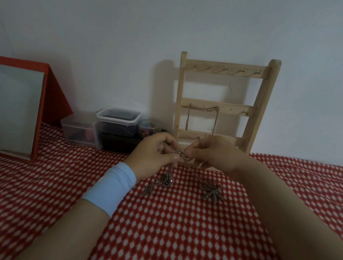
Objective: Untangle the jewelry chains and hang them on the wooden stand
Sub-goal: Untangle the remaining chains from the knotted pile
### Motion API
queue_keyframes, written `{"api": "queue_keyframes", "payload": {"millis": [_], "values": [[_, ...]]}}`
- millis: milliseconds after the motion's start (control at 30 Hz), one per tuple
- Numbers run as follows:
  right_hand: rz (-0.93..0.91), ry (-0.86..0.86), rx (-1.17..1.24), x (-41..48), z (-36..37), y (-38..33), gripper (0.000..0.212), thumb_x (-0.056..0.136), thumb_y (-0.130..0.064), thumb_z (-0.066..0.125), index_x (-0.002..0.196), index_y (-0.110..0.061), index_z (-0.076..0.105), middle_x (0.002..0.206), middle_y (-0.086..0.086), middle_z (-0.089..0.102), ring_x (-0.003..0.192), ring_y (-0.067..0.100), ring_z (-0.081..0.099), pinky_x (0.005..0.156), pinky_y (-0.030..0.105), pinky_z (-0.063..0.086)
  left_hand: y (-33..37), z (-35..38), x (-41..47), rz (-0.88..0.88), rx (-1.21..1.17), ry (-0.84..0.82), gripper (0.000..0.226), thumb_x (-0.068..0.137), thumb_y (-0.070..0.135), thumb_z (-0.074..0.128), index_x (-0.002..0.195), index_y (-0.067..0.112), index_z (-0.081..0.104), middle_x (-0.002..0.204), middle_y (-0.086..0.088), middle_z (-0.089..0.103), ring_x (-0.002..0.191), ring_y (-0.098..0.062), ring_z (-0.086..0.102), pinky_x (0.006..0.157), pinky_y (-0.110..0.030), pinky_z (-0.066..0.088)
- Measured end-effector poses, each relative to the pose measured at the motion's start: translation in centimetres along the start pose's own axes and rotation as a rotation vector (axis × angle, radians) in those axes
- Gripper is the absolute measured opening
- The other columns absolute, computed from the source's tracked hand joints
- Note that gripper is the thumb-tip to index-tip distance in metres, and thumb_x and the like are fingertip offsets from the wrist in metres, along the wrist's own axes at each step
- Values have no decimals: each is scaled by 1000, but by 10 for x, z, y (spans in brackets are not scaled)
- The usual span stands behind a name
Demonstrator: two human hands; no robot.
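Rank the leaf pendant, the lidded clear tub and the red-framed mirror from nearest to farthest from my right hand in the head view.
From the right hand, which pinches the tangled chains:
1. leaf pendant, on the cloth just below the hand.
2. lidded clear tub, back left, beyond the left hand.
3. red-framed mirror, far left.

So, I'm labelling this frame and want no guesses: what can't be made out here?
Head view only.
1. Tangle in the thin metal chains: covered by fingers of the left hand and right hand; links too small to count strands.
2. Foot of the pale wooden ladder-like stand: behind both hands.
3. Contents of the clear plastic box: dim, blurred.
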State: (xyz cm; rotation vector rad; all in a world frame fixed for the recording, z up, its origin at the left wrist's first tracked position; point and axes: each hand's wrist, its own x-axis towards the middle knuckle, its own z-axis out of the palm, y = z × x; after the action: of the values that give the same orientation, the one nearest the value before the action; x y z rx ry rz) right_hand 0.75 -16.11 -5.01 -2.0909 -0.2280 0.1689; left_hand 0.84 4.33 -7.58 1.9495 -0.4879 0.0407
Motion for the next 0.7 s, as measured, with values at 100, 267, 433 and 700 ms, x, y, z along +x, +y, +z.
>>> {"api": "queue_keyframes", "payload": {"millis": [100, 267, 433, 700], "values": [[-4, -12, -24, 0, -1, -1, 13, 93, -22, 72, 98, -11, 77, 77, -2, 77, 70, 8, 70, 68, 22, 59, 0, 1, 0, 69, 119, 28, 19, 87, 10, 71, 92, 27, 67, 76, 3, 72, 76, -6, 70, 80, -20, 54], [56, -59, 141, 0, -1, 0, 12, 94, -9, 69, 106, -9, 74, 77, 3, 73, 64, 18, 64, 68, 30, 57, -1, 1, -1, 123, 176, 65, 25, 89, 11, 67, 86, 35, 61, 79, 3, 68, 78, -12, 69, 87, -35, 55], [37, -155, 290, 0, 0, 0, 26, 97, 6, 57, 119, -8, 58, 80, 7, 69, 60, 20, 59, 60, 30, 52, 4, 3, -5, 148, 203, 19, 29, 89, 15, 69, 94, 43, 69, 93, 12, 72, 85, -2, 68, 86, -16, 53], [19, -162, 183, -1, 9, -2, 23, 93, 2, 64, 109, -11, 56, 77, 16, 64, 53, 20, 54, 51, 26, 48, 25, -3, -2, 166, 734, -74, 21, 92, 30, 64, 111, 30, 74, 112, 9, 72, 101, -8, 64, 98, -28, 47]]}}
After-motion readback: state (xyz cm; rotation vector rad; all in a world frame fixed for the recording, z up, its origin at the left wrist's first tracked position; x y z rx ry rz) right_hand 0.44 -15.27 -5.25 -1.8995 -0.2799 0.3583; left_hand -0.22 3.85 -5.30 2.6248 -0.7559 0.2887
